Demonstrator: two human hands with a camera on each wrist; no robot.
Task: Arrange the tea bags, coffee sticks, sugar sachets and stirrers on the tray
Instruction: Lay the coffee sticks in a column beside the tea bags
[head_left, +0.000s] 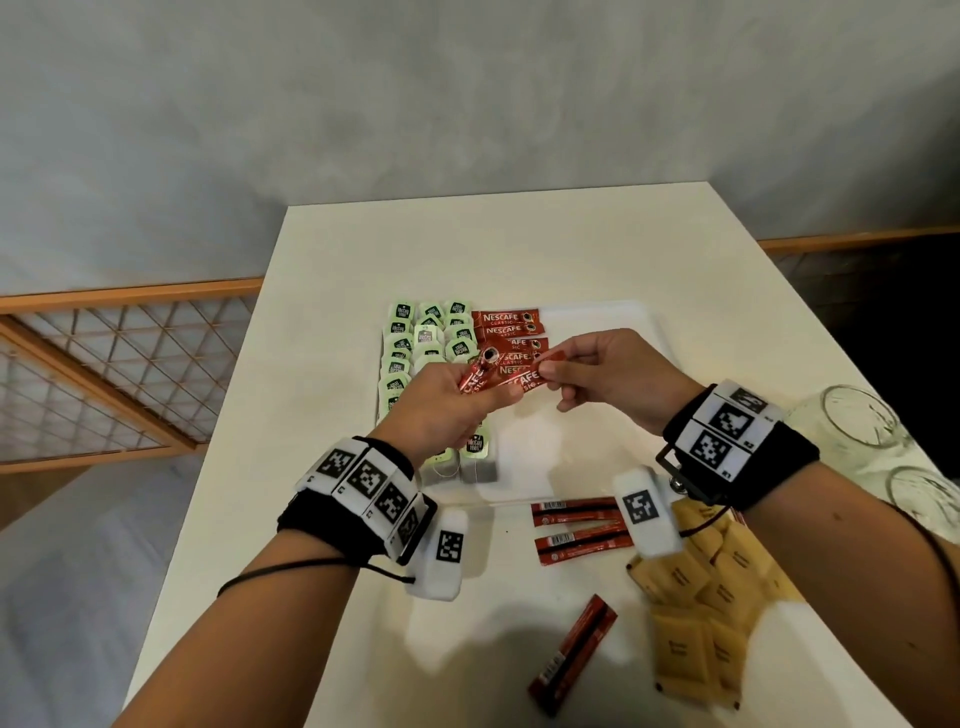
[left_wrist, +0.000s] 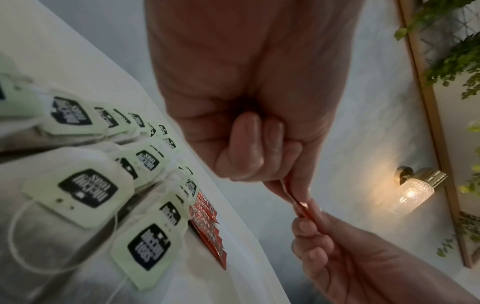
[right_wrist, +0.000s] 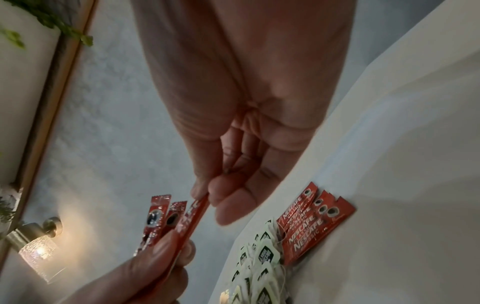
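A: Left hand (head_left: 441, 410) clutches a few red foil coffee sticks (head_left: 480, 375) above the white plastic tray (head_left: 613, 317).

B: Right hand (head_left: 608, 374), its grip pinching closed, holds one stick's end.

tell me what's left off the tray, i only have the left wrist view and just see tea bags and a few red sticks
Observer: Three coffee sticks lie on the table nearer the person than the tray.
Operator: any sugar out there
Observer: Yes, a pile of brown sugar sachets sits beside the right forearm, off the tray.
Operator: how many sticks is the left hand holding
Observer: The right wrist view shows three held sticks fanned in the left hand; the right hand pinches the end of one.
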